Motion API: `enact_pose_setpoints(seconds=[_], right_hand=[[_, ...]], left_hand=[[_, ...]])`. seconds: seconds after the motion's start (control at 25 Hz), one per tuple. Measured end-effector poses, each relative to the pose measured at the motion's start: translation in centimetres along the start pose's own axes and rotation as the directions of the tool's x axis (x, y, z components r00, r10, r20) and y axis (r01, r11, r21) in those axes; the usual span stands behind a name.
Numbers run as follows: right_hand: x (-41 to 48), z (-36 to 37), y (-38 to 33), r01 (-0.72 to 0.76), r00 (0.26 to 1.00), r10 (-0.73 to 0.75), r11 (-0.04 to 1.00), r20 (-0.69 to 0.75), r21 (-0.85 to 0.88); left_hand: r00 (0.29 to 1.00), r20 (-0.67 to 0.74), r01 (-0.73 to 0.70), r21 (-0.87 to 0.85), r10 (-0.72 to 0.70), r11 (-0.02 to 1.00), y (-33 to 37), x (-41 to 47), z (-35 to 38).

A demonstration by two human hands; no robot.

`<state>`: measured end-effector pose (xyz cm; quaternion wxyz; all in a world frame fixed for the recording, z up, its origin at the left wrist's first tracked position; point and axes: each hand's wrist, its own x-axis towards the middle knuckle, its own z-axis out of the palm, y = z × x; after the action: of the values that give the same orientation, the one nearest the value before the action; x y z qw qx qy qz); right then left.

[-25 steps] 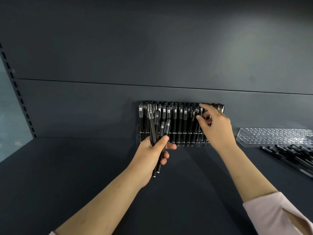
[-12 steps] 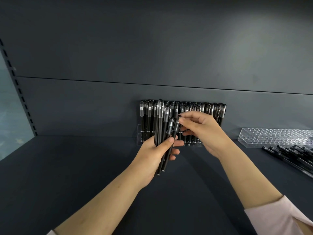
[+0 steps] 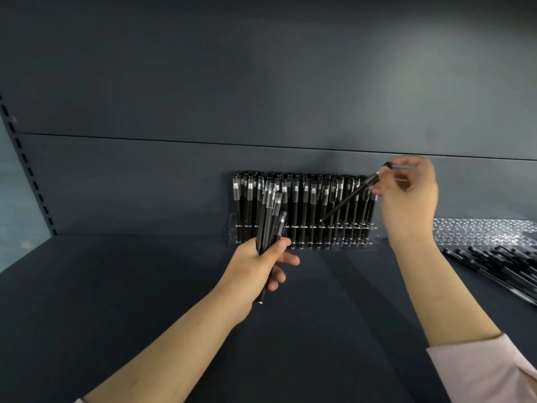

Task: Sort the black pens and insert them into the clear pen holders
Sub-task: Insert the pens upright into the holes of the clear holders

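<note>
Raised rightward, right hand [image 3: 409, 199] pinches one pen [image 3: 353, 193] slanting down-left (left hand [image 3: 255, 263] grips an upright bundle [image 3: 268, 219]).

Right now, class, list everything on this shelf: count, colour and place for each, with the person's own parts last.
Dark grey metal shelf: one, dark grey, under everything.
Filled clear plastic pen holder: one, clear, back centre.
Standing black pens: many, too packed to count, black, upright in that holder.
Second clear plastic pen holder: one, clear, back right, no pens seen in it.
Loose black pens: a pile, black, lying in front of it.
Bundle of black pens: several, black, held by left grip.
Single black pen: one, black, tilted, pinched by right grip.
Pale pink sleeve: one, lower right.
Left grip: one, centre.
Right grip: one, at the filled holder's right end.
</note>
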<state>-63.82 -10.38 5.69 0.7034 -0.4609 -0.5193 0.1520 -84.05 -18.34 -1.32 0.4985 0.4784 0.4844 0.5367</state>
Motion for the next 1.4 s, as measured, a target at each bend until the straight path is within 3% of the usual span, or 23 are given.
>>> enact_pose_setpoints(seconds=[0.08, 0.32, 0.56, 0.72, 0.88, 1.0, 1.12, 1.24, 1.4], right_hand=[[0.4, -0.7, 0.0, 0.1, 0.994, -0.103, 0.992, -0.038, -0.077], [0.3, -0.4, 1.0, 0.232, 0.972, -0.22, 0.952, 0.082, -0.199], [0.4, 0.4, 2.7, 0.337, 0.931, -0.258, 0.88, 0.26, -0.336], [0.5, 0.4, 3.8, 0.363, 0.87, -0.157, 0.845, 0.466, -0.393], [0.4, -0.3, 3.4, 0.377, 0.867, -0.211, 0.87, 0.451, -0.317], [0.3, -0.9, 2.6, 0.259, 0.866, -0.116, 0.935, 0.486, -0.24], [0.3, -1.8, 2.3, -0.005, 0.781, 0.077, 0.993, 0.62, -0.118], [0.9, -2.6, 2.7, -0.241, 0.713, 0.181, 0.971, 0.678, -0.006], [1.7, -3.4, 3.7, -0.389, 0.666, 0.248, 0.92, 0.704, 0.044]], left_hand=[[1.0, 0.012, 0.005, 0.007, -0.005, 1.0, -0.1, -0.1, 0.2], [0.999, 0.036, 0.014, 0.055, -0.016, 0.998, 0.0, -0.1, 0.6], [0.999, 0.03, 0.015, 0.098, -0.018, 0.995, -0.2, -0.1, 1.4], [1.0, 0.017, 0.015, 0.088, -0.016, 0.996, 0.0, 0.1, 2.7], [0.999, -0.02, 0.03, -0.01, -0.03, 0.999, 0.3, 1.0, 4.4], [0.998, -0.053, 0.031, -0.096, -0.036, 0.995, 0.4, 1.6, 6.5], [0.999, -0.05, 0.003, -0.155, -0.011, 0.988, 0.6, 1.9, 8.5], [0.999, -0.026, -0.023, -0.151, 0.019, 0.988, 0.7, 2.1, 9.7], [1.0, -0.019, -0.01, -0.141, 0.007, 0.99, 0.3, 2.3, 11.0]])
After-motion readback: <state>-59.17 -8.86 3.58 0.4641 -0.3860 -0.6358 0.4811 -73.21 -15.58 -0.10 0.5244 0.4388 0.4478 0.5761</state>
